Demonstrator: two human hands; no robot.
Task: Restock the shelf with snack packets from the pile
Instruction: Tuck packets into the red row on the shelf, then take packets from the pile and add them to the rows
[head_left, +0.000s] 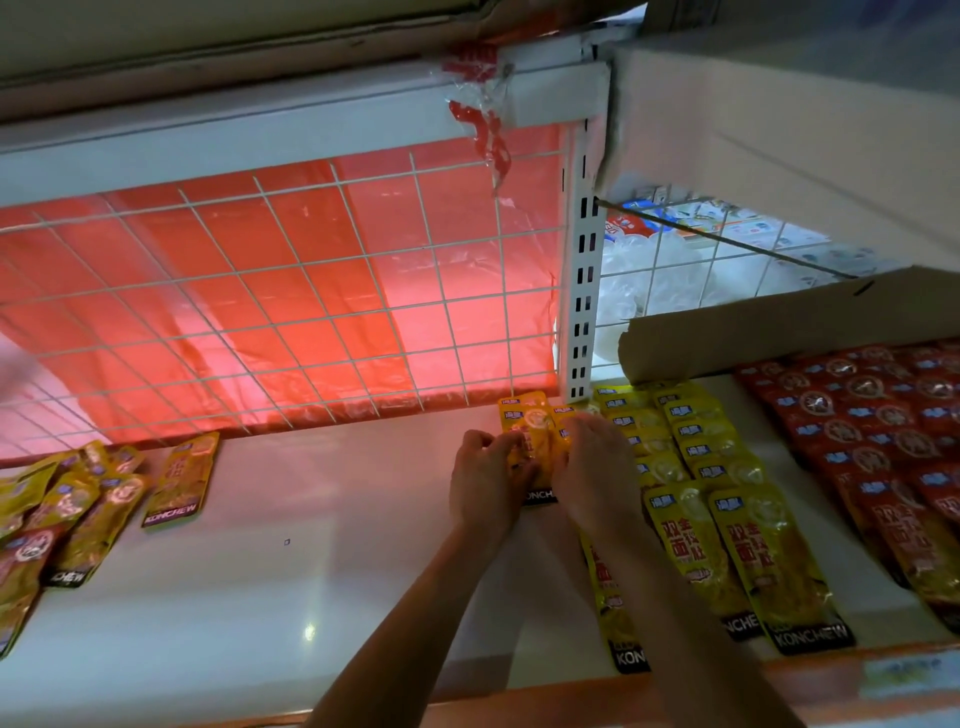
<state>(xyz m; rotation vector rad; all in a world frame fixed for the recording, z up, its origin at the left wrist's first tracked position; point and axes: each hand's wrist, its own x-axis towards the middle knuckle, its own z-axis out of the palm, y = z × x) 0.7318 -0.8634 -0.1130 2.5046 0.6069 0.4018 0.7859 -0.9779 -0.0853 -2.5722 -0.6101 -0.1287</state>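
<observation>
Head view looks down on a white shelf (322, 519). Just right of the frame's middle, both hands hold a yellow packet (531, 431) lying on the shelf close to the wire grid (291, 291) at the back. The left hand (485, 483) pinches its left edge with curled fingers. The right hand (597, 467) curls over its right side. The packet's long axis runs front to back, with the blue logo toward the grid and the black band toward the lower frame. Overlapping rows of yellow packets (727, 467) lie just right of it, pointing the same way, with red packets (883, 431) beyond. A loose pile (62, 514) sits at lower left.
</observation>
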